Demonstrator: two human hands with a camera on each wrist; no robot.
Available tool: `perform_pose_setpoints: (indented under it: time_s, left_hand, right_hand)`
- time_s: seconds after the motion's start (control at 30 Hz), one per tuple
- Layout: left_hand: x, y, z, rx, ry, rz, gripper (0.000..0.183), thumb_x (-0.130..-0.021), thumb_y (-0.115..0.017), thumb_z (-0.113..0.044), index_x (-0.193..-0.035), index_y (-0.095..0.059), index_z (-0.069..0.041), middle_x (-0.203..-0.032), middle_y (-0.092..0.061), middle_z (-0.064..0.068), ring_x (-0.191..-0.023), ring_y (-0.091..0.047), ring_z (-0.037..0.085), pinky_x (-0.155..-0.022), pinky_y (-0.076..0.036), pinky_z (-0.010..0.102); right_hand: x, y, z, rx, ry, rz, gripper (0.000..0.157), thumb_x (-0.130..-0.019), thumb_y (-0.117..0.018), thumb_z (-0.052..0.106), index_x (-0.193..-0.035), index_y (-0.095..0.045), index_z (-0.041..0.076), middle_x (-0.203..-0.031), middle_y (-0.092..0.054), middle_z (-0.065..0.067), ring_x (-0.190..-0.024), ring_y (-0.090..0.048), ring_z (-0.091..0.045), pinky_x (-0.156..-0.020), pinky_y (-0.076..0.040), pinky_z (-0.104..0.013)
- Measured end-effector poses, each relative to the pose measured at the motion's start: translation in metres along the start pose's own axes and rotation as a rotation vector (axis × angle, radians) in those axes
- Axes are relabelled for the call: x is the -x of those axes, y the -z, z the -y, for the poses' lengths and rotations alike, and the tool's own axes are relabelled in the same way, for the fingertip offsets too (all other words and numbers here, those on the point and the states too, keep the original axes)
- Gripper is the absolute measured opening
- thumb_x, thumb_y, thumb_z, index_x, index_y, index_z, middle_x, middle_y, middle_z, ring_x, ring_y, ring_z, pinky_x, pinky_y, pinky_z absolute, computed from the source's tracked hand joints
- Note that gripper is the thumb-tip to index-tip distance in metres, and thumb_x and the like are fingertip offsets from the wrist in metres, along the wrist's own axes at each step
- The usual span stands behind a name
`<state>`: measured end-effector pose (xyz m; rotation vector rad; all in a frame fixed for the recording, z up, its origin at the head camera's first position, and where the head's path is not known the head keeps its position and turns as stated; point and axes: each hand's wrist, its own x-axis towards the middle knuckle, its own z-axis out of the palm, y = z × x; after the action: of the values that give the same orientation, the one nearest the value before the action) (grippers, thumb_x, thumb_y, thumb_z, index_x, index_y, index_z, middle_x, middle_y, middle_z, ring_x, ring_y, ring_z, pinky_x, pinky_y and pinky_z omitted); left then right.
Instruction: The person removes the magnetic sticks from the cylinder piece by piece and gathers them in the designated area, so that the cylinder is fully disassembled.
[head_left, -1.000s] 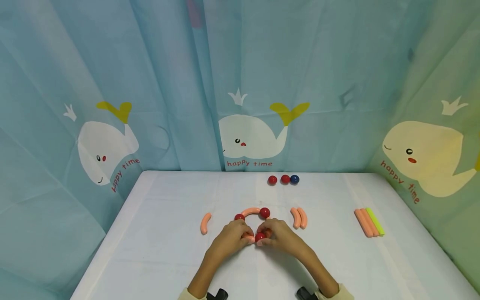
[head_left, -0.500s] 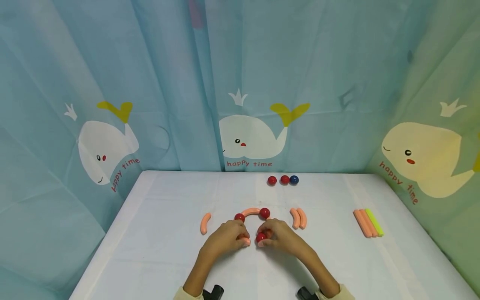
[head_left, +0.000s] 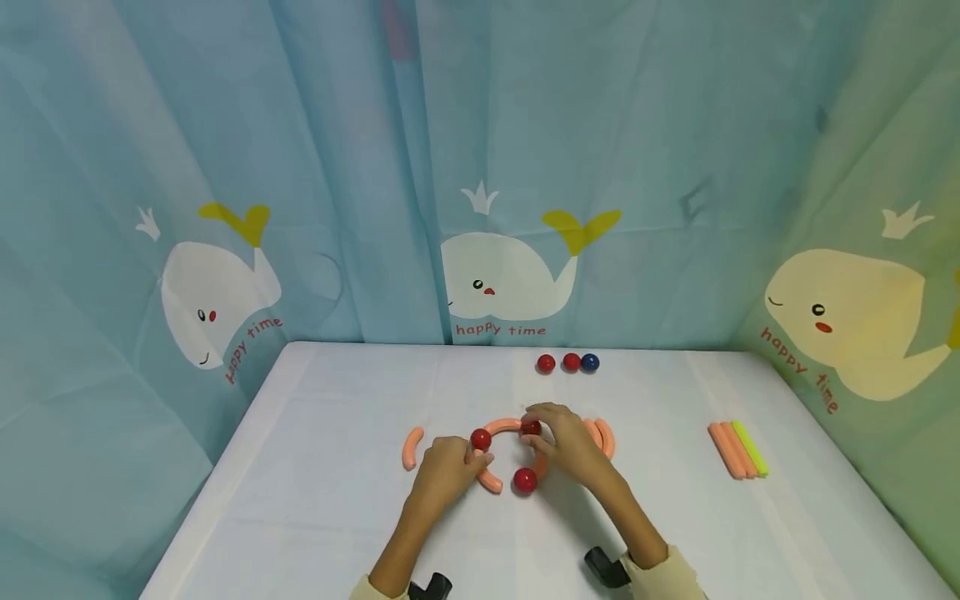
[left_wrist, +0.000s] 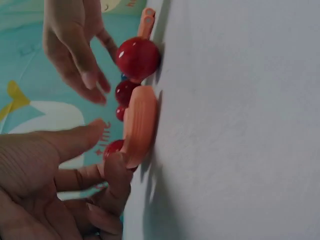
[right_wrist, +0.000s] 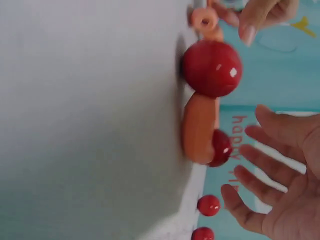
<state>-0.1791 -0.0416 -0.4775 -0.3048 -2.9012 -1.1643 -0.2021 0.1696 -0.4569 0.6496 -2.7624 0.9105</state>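
Note:
Red balls and curved orange sticks form a ring on the table. My left hand (head_left: 441, 473) is at the ring's left side, by a red ball (head_left: 481, 439) and a curved orange stick (head_left: 491, 482). In the left wrist view its fingers touch that stick's end, while the thumb stands away. My right hand (head_left: 572, 447) is over the ring's right side, near the far-right red ball (head_left: 531, 428); the right wrist view shows its fingers spread and holding nothing. The nearest red ball (head_left: 525, 481) joins the right curved stick (head_left: 541, 467), with a gap to the left stick.
Two red balls and a blue ball (head_left: 590, 362) lie at the table's back edge. A single curved stick (head_left: 412, 448) is on the left; two more curved sticks (head_left: 603, 439) lie right. Straight orange sticks (head_left: 726, 450) and a yellow-green stick (head_left: 751, 448) lie far right.
My right hand has let go of the nearest red ball and moved away to the far-right ball. My left hand has let go of the left stick's near end and shifted up along it.

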Motion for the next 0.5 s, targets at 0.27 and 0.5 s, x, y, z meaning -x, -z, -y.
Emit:
perform_pose_setpoints:
  time_s: [0.27,0.5]
  left_hand:
    - [0.005,-0.01,0.0,-0.035,0.079,0.051,0.041,-0.086,-0.073,-0.03,-0.055,-0.05,-0.015,-0.044,-0.042,-0.005,-0.039,-0.041,0.007,-0.038,-0.026,0.019]
    - [0.004,-0.009,-0.001,-0.034,0.091,0.006,0.041,-0.087,-0.07,-0.024,-0.054,-0.047,-0.013,-0.044,-0.042,-0.004,-0.039,-0.042,0.01,-0.038,-0.029,0.022]
  right_hand:
    - [-0.001,-0.007,-0.012,0.115,0.074,0.117,0.018,-0.084,-0.072,0.001,-0.101,-0.072,0.0,-0.117,-0.067,-0.021,-0.108,-0.064,-0.037,-0.091,-0.052,-0.047]
    - [0.013,0.0,-0.011,0.125,0.069,0.061,0.013,-0.08,-0.077,0.003,-0.092,-0.072,0.005,-0.096,-0.068,-0.009,-0.091,-0.065,-0.023,-0.081,-0.055,-0.037]
